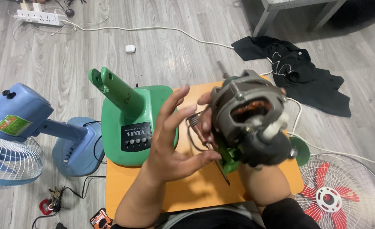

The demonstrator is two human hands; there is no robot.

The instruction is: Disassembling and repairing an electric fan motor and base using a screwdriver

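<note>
Gripping a grey fan motor [246, 114] (copper windings showing), the right hand [261, 169] lifts it beside the green fan base [130, 123]; the left hand [170, 144] spreads open, touching it.

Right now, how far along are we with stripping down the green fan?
Done: the motor is off the green fan base, whose neck stands bare; a red-bladed grille lies on the floor. In hand: the right hand holds the motor up, the left hand open beside its wires. Left: the motor's green bracket is attached.
</note>
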